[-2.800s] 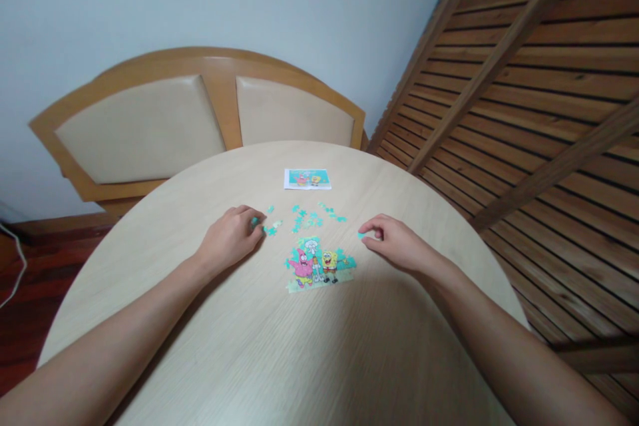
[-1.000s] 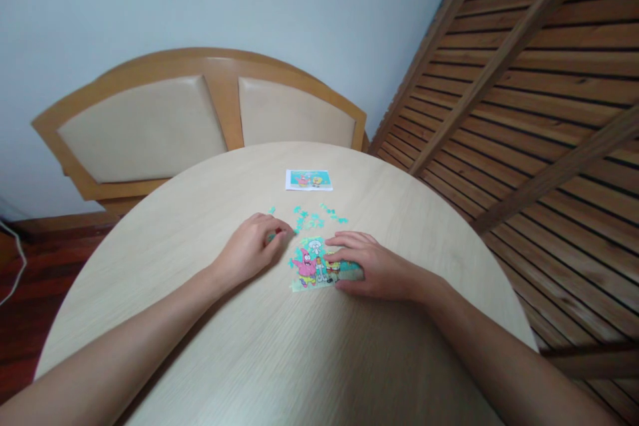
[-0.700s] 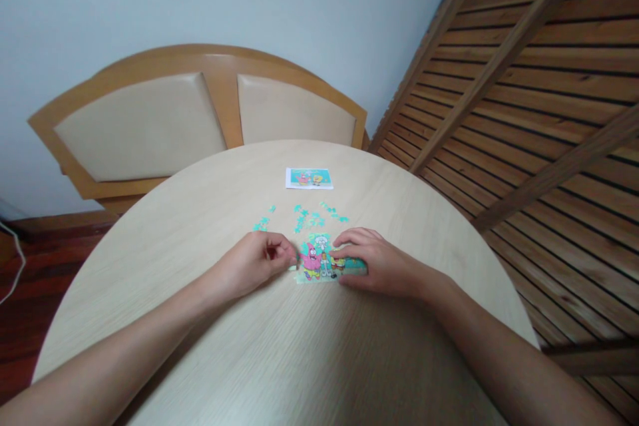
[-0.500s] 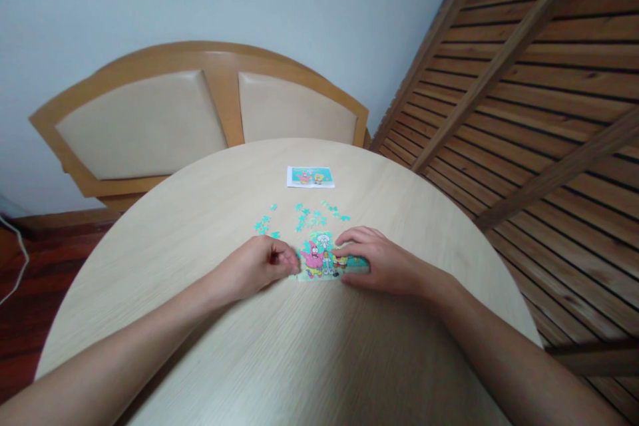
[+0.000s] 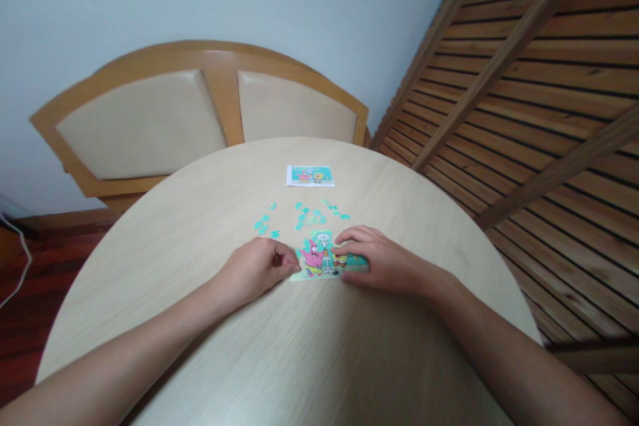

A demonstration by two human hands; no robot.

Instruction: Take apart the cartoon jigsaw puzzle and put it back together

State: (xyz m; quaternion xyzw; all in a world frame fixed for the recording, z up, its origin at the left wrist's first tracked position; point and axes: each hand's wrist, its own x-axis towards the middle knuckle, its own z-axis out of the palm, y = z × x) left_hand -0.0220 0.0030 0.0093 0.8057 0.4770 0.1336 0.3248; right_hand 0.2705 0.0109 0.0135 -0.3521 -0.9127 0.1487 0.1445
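A partly assembled jigsaw puzzle (image 5: 326, 257) with cartoon figures on a turquoise ground lies flat on the table. At its left edge my left hand (image 5: 263, 266) has its fingers curled in a pinch, thumb and fingertips at a puzzle piece in the lower left corner; the fingers hide most of that piece. Over the right part rests my right hand (image 5: 382, 258), fingers spread, with the thumb near the bottom edge and the fingertips on the picture. Its fingers partly cover a yellow figure. Loose turquoise puzzle pieces (image 5: 302, 216) lie in scattered groups just beyond the puzzle.
Beyond the loose pieces lies a small picture card (image 5: 310, 176) showing similar cartoon figures. The round wooden table (image 5: 200, 213) meets a padded chair back (image 5: 150, 120) at the far side. A slatted wooden panel (image 5: 549, 93) slopes along the right.
A pale corner now shows at the puzzle's lower left, where bare table showed before. My left thumb and fingers have shifted slightly there. My right hand stays nearly still.
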